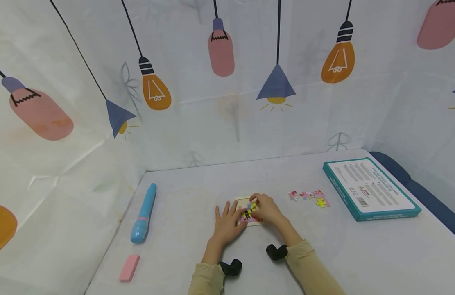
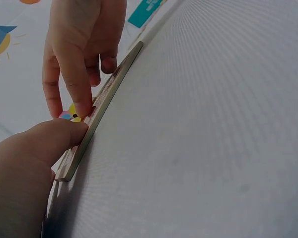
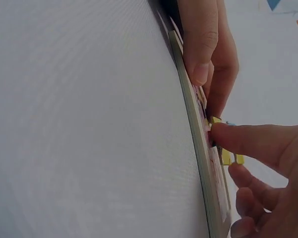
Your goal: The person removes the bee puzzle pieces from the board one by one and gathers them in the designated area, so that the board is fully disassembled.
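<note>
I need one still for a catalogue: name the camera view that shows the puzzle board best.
The head view: the puzzle board shows face-up from above, though the left hand and right hand partly cover it. Both wrist views catch it nearly edge-on, showing mainly its thin side.

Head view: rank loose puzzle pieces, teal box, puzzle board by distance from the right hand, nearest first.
Nearest to the right hand:
1. puzzle board: right at its fingertips, between the two hands
2. loose puzzle pieces: on the table, to its right
3. teal box: farther right, beyond the pieces
</note>
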A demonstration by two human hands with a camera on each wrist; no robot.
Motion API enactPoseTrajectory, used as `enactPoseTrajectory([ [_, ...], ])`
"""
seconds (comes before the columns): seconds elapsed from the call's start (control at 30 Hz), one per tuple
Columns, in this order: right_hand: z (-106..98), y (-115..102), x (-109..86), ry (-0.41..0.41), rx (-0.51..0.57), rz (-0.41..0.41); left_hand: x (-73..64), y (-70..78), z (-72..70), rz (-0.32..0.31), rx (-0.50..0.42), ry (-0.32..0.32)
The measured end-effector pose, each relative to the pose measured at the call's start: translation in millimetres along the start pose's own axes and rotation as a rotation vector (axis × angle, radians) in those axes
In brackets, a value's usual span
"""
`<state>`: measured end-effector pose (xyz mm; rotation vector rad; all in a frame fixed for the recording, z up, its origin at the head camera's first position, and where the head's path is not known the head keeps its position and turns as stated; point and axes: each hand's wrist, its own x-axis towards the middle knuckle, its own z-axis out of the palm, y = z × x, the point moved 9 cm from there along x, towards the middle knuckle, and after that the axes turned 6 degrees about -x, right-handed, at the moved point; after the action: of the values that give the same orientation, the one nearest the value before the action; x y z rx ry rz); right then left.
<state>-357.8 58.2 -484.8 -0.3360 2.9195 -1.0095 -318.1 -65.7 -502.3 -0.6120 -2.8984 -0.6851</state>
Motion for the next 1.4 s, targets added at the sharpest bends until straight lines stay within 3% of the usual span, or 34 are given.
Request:
enactPoseTrajectory([
  [0.2, -1, 0, -1.1, -0.013, 0.182, -0.016, 0.6, -0.7, 1.9, -0.005, -0.002, -0.009],
  [0.37, -4, 7, -2.2, -0.010, 0.348, 0.029, 1.4, -1.1, 3.0, -0.007, -0.014, -0.011],
  [0.5, -11, 16, -3.8, -0.014, 0.418, 0.062, 0.9, -1.8, 4.0, -0.007, -0.009, -0.012],
  [0.8, -33, 48, -11.4, 0.002, 0.384, 0.178, 0.6, -4.2, 4.5, -0.006, -0.001, -0.004],
  [1.0, -53, 64, -21.2, 0.060, 0.385, 0.200, 0.2, -5.6, 5.7, -0.008, 0.002, -0.008],
  [1.4, -83, 101, -43.7, 0.121, 0.251, 0.281, 0.0, -5.5, 6.1, -0.014, -0.012, -0.011],
])
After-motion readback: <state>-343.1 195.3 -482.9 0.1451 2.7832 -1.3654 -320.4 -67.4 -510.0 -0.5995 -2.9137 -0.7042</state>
